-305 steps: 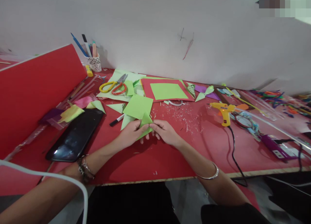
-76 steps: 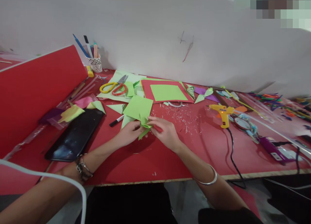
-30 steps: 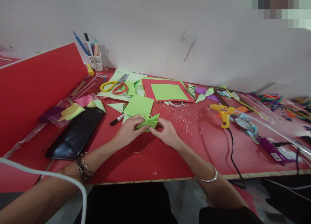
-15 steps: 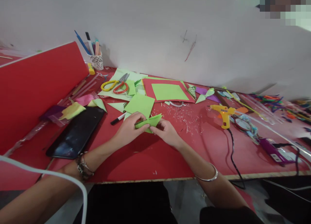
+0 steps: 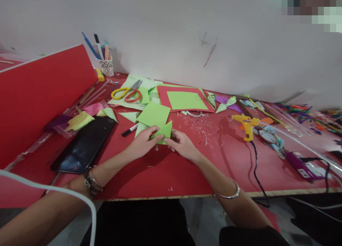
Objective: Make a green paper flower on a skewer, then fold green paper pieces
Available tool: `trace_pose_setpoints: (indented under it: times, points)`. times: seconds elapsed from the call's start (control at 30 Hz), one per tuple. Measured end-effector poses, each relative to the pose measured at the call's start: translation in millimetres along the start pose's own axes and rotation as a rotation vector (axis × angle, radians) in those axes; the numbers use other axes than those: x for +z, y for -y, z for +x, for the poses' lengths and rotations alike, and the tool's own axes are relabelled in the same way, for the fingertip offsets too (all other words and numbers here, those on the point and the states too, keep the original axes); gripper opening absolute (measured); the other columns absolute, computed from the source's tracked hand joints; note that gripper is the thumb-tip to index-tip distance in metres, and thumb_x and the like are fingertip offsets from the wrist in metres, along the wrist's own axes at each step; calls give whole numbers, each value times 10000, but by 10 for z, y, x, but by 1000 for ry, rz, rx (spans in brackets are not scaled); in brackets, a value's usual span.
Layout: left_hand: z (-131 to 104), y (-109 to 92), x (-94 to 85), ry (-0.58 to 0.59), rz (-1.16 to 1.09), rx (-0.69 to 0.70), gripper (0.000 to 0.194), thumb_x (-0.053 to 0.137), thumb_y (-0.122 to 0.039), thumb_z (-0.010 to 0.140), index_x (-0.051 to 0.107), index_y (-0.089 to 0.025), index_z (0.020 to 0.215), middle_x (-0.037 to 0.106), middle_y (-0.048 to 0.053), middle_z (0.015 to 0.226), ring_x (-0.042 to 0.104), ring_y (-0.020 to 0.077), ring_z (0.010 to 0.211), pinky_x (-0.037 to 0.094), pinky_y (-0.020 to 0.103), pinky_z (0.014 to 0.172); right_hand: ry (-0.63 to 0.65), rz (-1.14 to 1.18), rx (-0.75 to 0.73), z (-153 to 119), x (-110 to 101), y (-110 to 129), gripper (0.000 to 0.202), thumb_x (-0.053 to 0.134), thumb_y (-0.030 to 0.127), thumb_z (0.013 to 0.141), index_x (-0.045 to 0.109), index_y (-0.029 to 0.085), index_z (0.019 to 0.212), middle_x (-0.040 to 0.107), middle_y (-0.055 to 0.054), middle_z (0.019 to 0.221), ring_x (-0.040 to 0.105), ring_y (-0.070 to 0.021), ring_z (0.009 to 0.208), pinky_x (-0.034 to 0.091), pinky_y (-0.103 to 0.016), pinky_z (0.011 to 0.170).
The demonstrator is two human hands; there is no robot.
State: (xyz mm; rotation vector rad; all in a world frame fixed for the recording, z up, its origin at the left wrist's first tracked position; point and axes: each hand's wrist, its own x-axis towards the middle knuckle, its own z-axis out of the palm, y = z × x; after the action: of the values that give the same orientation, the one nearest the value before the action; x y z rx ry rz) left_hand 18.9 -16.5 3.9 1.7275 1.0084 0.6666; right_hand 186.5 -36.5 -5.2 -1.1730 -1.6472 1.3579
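Note:
A small folded piece of green paper (image 5: 166, 132) is held between my two hands, a little above the red tabletop, with one pointed corner standing up. My left hand (image 5: 146, 142) pinches its left side, thumb in front and fingers behind. On the right edge, my right hand (image 5: 184, 145) grips it the same way, its thumb on the near face. Just beyond lies a flat green paper square (image 5: 154, 114), partly over other pale green sheets. A black-capped marker (image 5: 129, 130) rests left of that square.
Scissors (image 5: 128, 93) with yellow and red handles lie on papers at the back. A black phone (image 5: 84, 146) is at left, near an upright red board (image 5: 45, 100). Right of my hands sit a yellow glue gun (image 5: 245, 125) with its cable and a purple power strip (image 5: 301, 166).
The folded green paper has turned between my fingers: its point faced right and now stands more upright. Both hands have shifted only slightly.

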Motion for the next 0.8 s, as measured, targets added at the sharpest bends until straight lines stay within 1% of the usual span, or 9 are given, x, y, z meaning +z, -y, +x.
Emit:
trace_pose_setpoints:
  times: [0.1, 0.2, 0.3, 0.37, 0.47, 0.57, 0.7, 0.8]
  points:
    - [14, 16, -2, -46, -32, -21, 234, 452, -403, 787, 415, -175, 747, 435, -55, 660, 523, 84, 491, 369, 208, 501, 13, -43, 30, -13, 3, 16, 200, 489, 351, 789, 506, 152, 788, 471, 42, 583, 420, -44, 458, 337, -169, 422]
    - [29, 43, -12, -63, -30, -10, 234, 438, -402, 786, 415, -176, 735, 452, -44, 673, 521, 102, 549, 390, 224, 545, 18, -81, 63, -26, 1, 22, 254, 454, 365, 809, 488, 150, 678, 481, 36, 554, 427, -42, 450, 325, -165, 417]
    - [42, 63, -20, -38, -52, 0, 227, 448, -393, 778, 423, -173, 728, 452, -41, 671, 495, 105, 585, 385, 227, 572, 13, -99, 66, -30, -10, 24, 264, 447, 365, 813, 498, 150, 669, 481, 38, 544, 428, -40, 439, 314, -164, 414]
    - [48, 66, -22, -41, -52, 11, 216, 463, -374, 770, 425, -169, 714, 426, -45, 657, 456, 98, 593, 365, 218, 575, 7, -113, 56, -29, -17, 28, 259, 451, 356, 812, 502, 152, 661, 476, 42, 535, 420, -39, 436, 311, -166, 421]
    - [52, 62, -25, -72, -3, 25, 202, 470, -346, 763, 411, -169, 684, 358, -56, 613, 371, 86, 567, 316, 203, 540, 0, -128, 49, -28, -23, 38, 257, 453, 340, 811, 499, 155, 639, 464, 47, 521, 402, -39, 434, 307, -171, 436]
    - [53, 58, -30, -75, 35, 26, 209, 461, -335, 765, 383, -172, 658, 300, -63, 581, 310, 80, 534, 273, 199, 503, -1, -136, 41, -30, -26, 46, 266, 451, 344, 813, 506, 155, 634, 449, 51, 510, 391, -41, 438, 303, -175, 449]
    - [56, 68, -41, -70, 54, 34, 223, 440, -343, 772, 377, -169, 647, 288, -63, 579, 297, 79, 531, 272, 204, 503, -27, -160, 11, -35, -31, 43, 297, 423, 363, 828, 502, 155, 631, 425, 53, 506, 380, -46, 446, 297, -181, 462]
    - [60, 83, -49, -48, 32, 34, 225, 452, -346, 764, 388, -167, 642, 310, -62, 574, 310, 80, 525, 287, 207, 503, -40, -202, -24, -35, -32, 33, 314, 411, 366, 834, 480, 156, 610, 407, 51, 513, 369, -52, 463, 287, -187, 472]
